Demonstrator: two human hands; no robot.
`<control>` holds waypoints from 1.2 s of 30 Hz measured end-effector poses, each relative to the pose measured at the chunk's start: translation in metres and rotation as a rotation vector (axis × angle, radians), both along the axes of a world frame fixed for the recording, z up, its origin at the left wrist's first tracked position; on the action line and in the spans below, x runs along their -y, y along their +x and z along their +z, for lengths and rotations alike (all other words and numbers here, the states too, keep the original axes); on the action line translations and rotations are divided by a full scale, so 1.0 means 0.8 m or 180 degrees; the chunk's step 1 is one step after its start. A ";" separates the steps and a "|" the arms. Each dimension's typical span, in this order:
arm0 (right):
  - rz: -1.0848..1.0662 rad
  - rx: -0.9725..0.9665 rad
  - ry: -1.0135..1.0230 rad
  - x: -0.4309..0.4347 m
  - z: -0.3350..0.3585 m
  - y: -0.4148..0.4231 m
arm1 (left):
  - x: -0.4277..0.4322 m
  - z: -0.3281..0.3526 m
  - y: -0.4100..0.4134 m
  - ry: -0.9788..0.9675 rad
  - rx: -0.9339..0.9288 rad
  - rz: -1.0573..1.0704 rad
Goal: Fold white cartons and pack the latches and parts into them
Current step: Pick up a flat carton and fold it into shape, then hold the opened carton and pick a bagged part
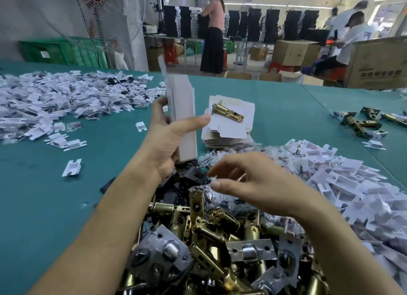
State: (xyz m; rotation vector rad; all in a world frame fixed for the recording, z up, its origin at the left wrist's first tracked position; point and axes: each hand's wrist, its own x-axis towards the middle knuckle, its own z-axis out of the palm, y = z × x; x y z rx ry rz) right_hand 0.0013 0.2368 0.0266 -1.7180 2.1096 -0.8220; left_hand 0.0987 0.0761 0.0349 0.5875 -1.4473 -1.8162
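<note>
The left hand (169, 138) grips a white carton (184, 109) upright, thumb across its front and fingers behind, the carton apparently folded into a narrow sleeve but not yet filled. The right hand (253, 184) hovers palm-down just beside it over the black plates (191, 180) and bagged parts (222, 195), fingers loosely spread and half curled with nothing in them. Most of the work looks ahead: a stack of flat cartons (229, 129) with one brass latch (228, 114) on top lies just behind, and a big heap of latches (209, 239) and piles of white plastic parts (343, 180) wait on the green table (44, 184).
</note>
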 end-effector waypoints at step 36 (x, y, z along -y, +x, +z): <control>0.0440 0.0437 0.2143 0.117 0.013 0.011 | 0.022 0.000 -0.002 -0.0866 -0.0232 0.0958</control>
